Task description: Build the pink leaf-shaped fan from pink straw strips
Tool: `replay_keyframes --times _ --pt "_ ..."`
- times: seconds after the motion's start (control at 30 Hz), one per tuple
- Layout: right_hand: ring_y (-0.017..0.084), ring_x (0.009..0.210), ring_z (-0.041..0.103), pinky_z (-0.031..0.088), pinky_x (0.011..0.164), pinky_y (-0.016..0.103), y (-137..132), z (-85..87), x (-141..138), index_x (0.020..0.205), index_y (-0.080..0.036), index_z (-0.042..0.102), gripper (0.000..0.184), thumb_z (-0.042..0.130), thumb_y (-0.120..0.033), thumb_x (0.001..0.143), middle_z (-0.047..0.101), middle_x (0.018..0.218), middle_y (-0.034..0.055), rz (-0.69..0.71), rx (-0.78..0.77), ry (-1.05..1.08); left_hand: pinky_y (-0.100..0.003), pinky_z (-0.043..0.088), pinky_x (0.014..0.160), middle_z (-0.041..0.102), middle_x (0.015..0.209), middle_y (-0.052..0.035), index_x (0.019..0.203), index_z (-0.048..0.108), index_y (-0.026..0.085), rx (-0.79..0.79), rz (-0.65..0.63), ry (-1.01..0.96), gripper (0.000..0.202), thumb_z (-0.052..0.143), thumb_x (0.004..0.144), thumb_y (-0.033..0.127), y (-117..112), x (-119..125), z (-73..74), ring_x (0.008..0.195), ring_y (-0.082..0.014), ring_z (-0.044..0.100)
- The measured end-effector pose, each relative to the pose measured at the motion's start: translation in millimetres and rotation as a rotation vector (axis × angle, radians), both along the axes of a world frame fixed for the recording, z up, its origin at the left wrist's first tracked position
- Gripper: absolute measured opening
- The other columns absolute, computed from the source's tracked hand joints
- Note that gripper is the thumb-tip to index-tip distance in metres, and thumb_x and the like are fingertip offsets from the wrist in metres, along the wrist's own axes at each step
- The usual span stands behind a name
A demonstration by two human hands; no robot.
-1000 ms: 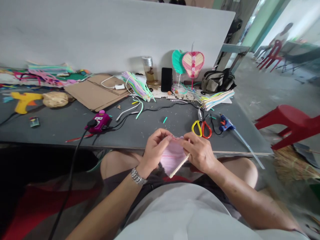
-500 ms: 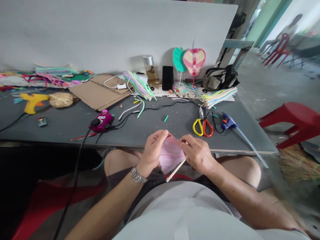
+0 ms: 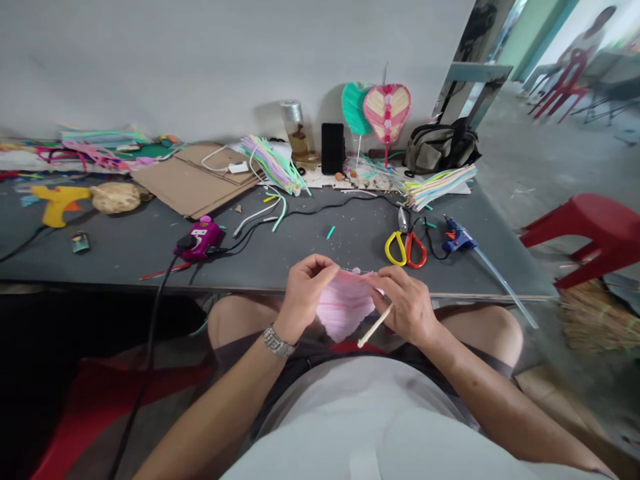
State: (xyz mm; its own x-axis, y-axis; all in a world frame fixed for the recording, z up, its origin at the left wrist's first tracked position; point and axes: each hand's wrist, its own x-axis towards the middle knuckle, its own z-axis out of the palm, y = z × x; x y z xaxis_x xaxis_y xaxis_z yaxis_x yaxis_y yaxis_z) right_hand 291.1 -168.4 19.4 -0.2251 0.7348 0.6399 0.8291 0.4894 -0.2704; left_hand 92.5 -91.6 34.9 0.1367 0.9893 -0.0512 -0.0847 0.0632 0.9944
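A light pink, ribbed, heart-shaped hand fan hangs between my hands over my lap, its pointed end downward. My left hand, with a metal watch on its wrist, pinches the upper left edge. At the upper right edge my right hand is closed on the fan, thumb and fingers together. A pale thin stick juts down and left from under my right palm; whether it joins the fan is hidden. Along the top edge between the hands runs a darker pink strip.
On the table lie scissors, a blue glue gun, a yellow glue gun and a magenta power adapter. Behind them are pipe cleaner bundles, cardboard, a phone, a jar and two finished fans.
My right hand has shifted right, with the pale stick, away from my left hand. More of the fan's top edge now shows between them.
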Motion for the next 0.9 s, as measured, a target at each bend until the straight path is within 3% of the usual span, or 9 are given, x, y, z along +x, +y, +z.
replay_keyframes --times 0.23,0.43,0.57,0.73,0.9 --pt "0.016 0.083 0.066 0.049 0.073 0.026 1 -13.8 5 0.118 -0.020 0.070 0.030 0.051 -0.009 0.098 0.070 0.103 0.0076 -0.033 -0.011 -0.107 -0.025 0.042 0.062 0.063 0.066 0.0028 0.068 0.066 0.017 -0.169 -0.078 -0.089 0.026 0.084 0.061 0.035 -1 -3 3.4 0.063 -0.0115 0.055" --pt "0.015 0.074 0.054 0.037 0.064 0.028 6 -1.5 5 0.108 -0.022 0.074 0.025 0.050 -0.018 0.102 0.066 0.096 0.0061 -0.019 -0.020 -0.254 -0.026 0.048 0.069 0.070 0.073 0.0004 0.074 0.064 0.017 -0.289 -0.199 -0.133 0.030 0.086 0.065 0.036 0 -10 11.4 0.068 -0.0144 0.064" --pt "0.014 0.067 0.043 0.028 0.060 0.030 11 8.2 5 0.096 -0.021 0.074 0.032 0.043 -0.015 0.104 0.061 0.087 0.0048 0.021 -0.013 -0.336 -0.031 0.052 0.075 0.074 0.078 -0.0021 0.075 0.060 0.019 -0.341 -0.327 -0.181 0.027 0.083 0.070 0.033 6 -13 17.1 0.076 -0.0196 0.071" --pt "0.014 0.067 0.041 0.024 0.059 0.030 18 18.8 6 0.095 -0.019 0.073 0.035 0.040 -0.013 0.104 0.059 0.086 0.0050 0.099 -0.010 -0.368 -0.025 0.047 0.065 0.072 0.070 0.0006 0.072 0.064 0.019 -0.299 -0.346 -0.066 0.017 0.078 0.067 0.026 17 -13 19.9 0.067 -0.0162 0.067" --pt "0.013 0.065 0.039 0.024 0.058 0.028 23 25.4 8 0.093 -0.019 0.073 0.032 0.043 -0.009 0.099 0.059 0.087 0.0044 0.161 -0.080 -0.382 -0.032 0.053 0.076 0.081 0.085 -0.0083 0.084 0.080 0.018 -0.337 -0.440 0.094 0.022 0.081 0.065 0.028 26 -9 22.4 0.081 -0.0234 0.073"
